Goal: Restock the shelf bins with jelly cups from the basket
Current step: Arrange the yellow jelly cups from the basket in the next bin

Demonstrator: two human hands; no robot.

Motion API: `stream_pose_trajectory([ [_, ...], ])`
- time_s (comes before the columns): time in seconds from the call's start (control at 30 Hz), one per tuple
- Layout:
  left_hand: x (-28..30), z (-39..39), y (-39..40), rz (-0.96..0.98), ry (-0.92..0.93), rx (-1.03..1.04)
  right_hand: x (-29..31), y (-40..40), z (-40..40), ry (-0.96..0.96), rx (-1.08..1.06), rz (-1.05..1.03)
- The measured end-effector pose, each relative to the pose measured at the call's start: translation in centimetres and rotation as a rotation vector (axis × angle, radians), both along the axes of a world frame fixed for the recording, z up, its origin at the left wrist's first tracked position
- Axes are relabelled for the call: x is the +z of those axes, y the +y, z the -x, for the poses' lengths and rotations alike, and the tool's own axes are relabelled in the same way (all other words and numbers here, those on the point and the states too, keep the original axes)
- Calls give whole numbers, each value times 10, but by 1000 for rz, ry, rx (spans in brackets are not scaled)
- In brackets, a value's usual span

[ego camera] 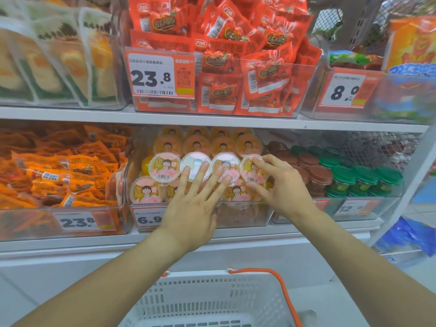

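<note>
A clear shelf bin on the lower shelf holds several round jelly cups with cartoon lids, stacked in rows. My left hand lies flat with fingers spread, fingertips resting on the two middle cups of the front row. My right hand is spread over the rightmost cup, its fingers touching the lid without gripping it. The white plastic basket with an orange handle sits below at the bottom centre; no cups show in its visible part.
Left of the jelly bin is a bin of orange snack packets. To the right stand brown and green lidded cups. The upper shelf carries red packets behind a 23.8 price tag. A white shelf post rises at the right.
</note>
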State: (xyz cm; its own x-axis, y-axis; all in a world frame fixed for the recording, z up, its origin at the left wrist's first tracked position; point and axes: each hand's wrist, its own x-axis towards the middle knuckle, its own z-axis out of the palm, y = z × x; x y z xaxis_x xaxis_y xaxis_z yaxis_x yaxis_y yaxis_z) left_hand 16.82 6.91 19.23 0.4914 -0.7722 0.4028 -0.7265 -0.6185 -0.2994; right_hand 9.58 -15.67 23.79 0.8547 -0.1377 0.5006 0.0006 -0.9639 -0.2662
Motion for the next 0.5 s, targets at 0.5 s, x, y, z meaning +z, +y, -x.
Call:
stream_pose_trajectory([
  [0.5, 8, 11, 2, 276, 46, 186, -9, 27, 8, -158, 58, 129],
])
